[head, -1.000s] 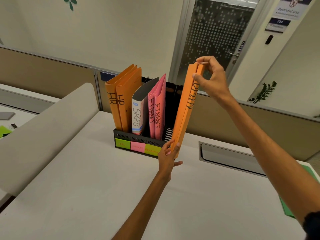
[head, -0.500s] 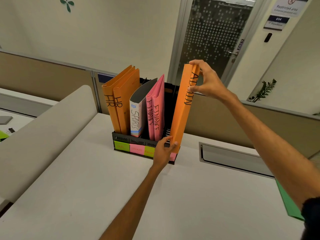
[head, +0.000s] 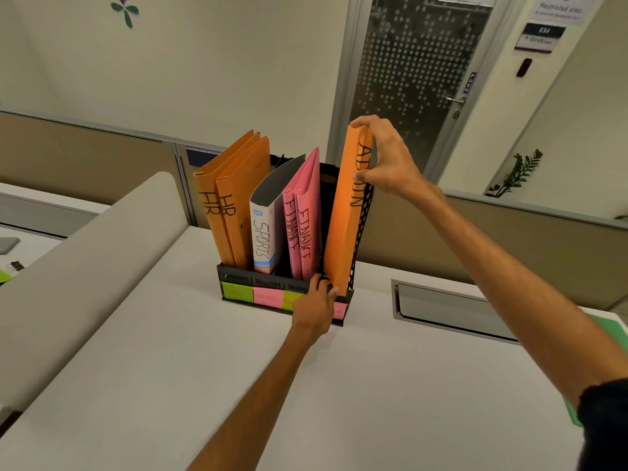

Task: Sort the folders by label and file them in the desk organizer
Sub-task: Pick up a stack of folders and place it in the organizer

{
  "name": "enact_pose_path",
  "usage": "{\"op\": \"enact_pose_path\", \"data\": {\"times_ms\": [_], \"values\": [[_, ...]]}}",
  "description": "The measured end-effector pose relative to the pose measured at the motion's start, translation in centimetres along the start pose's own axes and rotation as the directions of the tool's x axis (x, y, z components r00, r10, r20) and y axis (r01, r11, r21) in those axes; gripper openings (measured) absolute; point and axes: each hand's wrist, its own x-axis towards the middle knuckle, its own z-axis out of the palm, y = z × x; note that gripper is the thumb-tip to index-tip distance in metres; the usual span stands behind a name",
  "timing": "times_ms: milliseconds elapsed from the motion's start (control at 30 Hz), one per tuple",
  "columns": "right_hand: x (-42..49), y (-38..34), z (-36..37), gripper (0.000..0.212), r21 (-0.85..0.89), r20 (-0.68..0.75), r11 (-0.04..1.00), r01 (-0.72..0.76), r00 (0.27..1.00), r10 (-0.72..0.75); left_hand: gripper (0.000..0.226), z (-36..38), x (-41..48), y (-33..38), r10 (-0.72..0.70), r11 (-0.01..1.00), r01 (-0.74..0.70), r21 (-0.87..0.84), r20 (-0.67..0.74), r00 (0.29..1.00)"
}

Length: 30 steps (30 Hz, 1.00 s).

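Organizer (head: 238, 277) labels (head: 268, 297) partly behind left hand (head: 316, 302)

Cream walls (head: 238, 62), frosted glass door (head: 414, 79)

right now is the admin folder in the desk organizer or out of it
In: the ADMIN folder stands in the rightmost slot, its bottom behind the desk organizer front lip. The right hand pinches its top.

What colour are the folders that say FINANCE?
Pink. The FINANCE folders show best in the head view.
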Motion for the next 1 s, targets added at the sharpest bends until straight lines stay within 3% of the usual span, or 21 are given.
{"op": "enact_pose_path", "data": {"times_ms": [167, 300, 700, 800, 900, 1000], "values": [[-0.6, -0.4, 0.4, 0.079, -0.063, -0.056, 0.997, 0.045, 0.997, -0.048, 0.042, -0.7, 0.6, -0.4, -0.058, 0.992, 0.052, -0.115, -0.048, 0.997], [-0.6, -0.2, 0.8, 0.076, -0.087, -0.07, 0.995, 0.053, 0.996, -0.059, 0.043, -1.2, 1.5, -0.3, -0.088, 0.994, 0.083, -0.077, -0.06, 0.994], [-0.6, 0.4, 2.4, 0.077, -0.009, -0.143, 1.0, 0.021, 0.989, -0.022, 0.032, -1.3, 2.2, 0.5, -0.207, 0.969, 0.189, -0.161, -0.105, 0.973], [-0.3, 0.5, 2.7, 0.075, -0.025, -0.145, 0.999, 0.025, 0.989, -0.029, 0.043, -1.4, 1.7, -0.3, -0.135, 0.97, 0.113, -0.214, -0.091, 0.987], [-0.2, 0.4, 2.9, 0.074, -0.034, -0.141, 0.999, 0.035, 0.989, -0.039, 0.065, -1.8, 1.5, -0.6, -0.093, 0.983, 0.084, -0.164, -0.05, 0.994], [-0.3, 0.5, 3.0, 0.072, -0.027, -0.147, 0.999, 0.042, 0.988, -0.045, 0.065, -1.9, 1.7, -0.4, -0.107, 0.987, 0.1, -0.124, -0.046, 0.993]]}}
